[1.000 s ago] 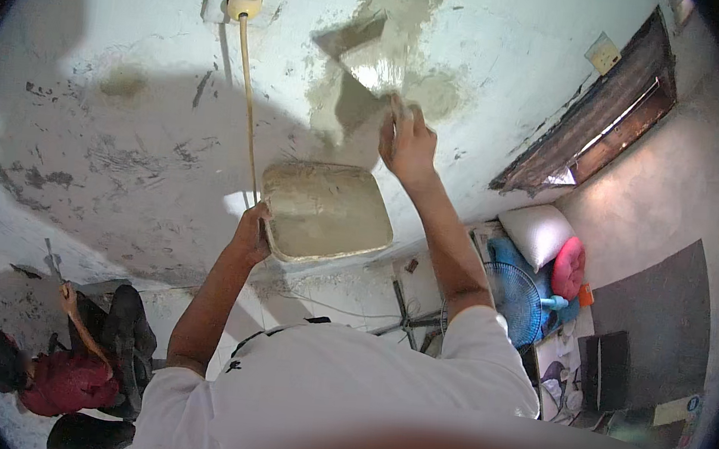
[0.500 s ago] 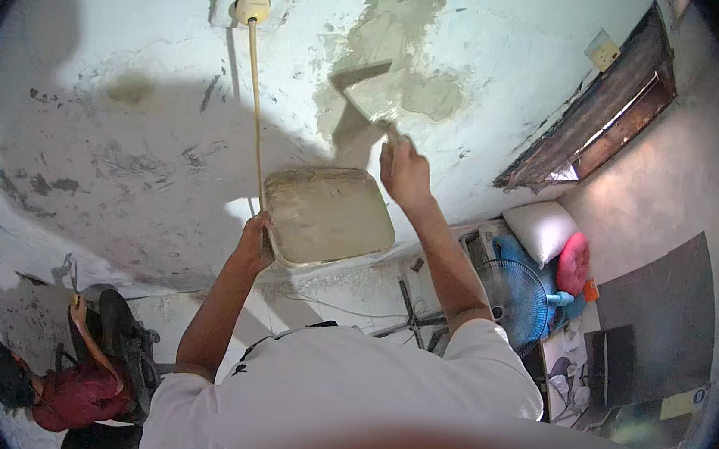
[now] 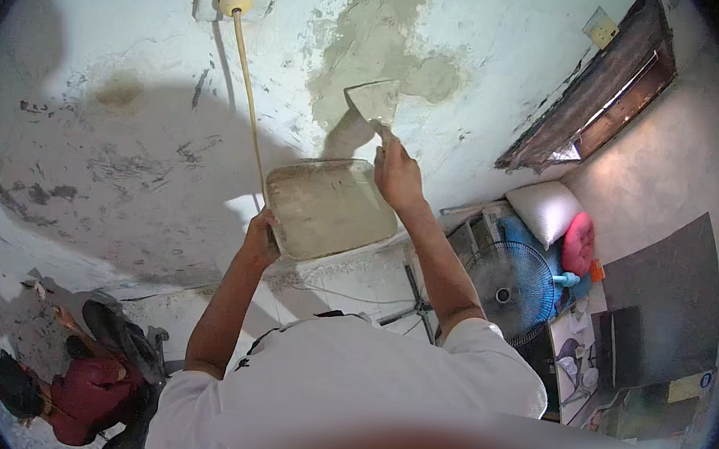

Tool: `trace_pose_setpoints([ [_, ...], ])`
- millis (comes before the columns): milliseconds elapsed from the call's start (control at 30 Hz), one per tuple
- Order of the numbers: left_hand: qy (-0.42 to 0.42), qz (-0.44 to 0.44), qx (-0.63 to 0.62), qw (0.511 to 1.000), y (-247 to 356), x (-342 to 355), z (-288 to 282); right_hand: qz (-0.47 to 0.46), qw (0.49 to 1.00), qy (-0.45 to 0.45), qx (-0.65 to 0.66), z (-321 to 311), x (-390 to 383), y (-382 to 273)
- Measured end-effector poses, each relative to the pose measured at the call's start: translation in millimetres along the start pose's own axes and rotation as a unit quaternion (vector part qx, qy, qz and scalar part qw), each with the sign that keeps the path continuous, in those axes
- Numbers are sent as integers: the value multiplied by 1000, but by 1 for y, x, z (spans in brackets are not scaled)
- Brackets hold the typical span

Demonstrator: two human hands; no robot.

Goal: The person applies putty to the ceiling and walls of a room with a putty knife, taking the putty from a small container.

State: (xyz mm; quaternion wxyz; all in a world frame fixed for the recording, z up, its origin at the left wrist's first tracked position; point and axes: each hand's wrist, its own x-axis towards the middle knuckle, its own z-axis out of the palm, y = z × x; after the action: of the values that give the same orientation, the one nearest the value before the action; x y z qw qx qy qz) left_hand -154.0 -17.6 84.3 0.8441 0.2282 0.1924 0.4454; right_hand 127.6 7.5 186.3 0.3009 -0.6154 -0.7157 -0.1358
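The right hand [image 3: 398, 175], arm stretched toward the wall [image 3: 151, 230], clamps its fingers on a scraper [image 3: 376, 103] near a grey patch [image 3: 436, 78]; the left hand [image 3: 262, 241] grips the tray [image 3: 330, 211] by its left edge.

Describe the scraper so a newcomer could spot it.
On the pale wall, a grey patch runs down from the picture's top. By its lower end, the right hand grips the scraper. Its flaring blade sets it apart from the rounded rectangular tray below.
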Motion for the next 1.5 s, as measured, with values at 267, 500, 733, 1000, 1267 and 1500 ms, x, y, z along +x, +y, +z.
trace_pose_setpoints([
  [267,34,12,-13,999,-12,9,-12,-53,990,116,63,-40,77,-40],
  [500,17,38,-21,999,-17,4,-17,-17,999,37,34,1,22,-28],
  [733,-11,42,0,999,-13,2,-23,-21,985,132,110,-30,7,-17],
  [1000,0,41,-22,999,-19,10,-35,-7,752,145,643,-61,35,-38],
  [1267,23,29,-26,999,-13,4,-19,48,579,116,805,-94,34,-53],
  [1500,-13,18,25,999,-20,13,-30,-53,911,365,187,-47,77,-66],
])
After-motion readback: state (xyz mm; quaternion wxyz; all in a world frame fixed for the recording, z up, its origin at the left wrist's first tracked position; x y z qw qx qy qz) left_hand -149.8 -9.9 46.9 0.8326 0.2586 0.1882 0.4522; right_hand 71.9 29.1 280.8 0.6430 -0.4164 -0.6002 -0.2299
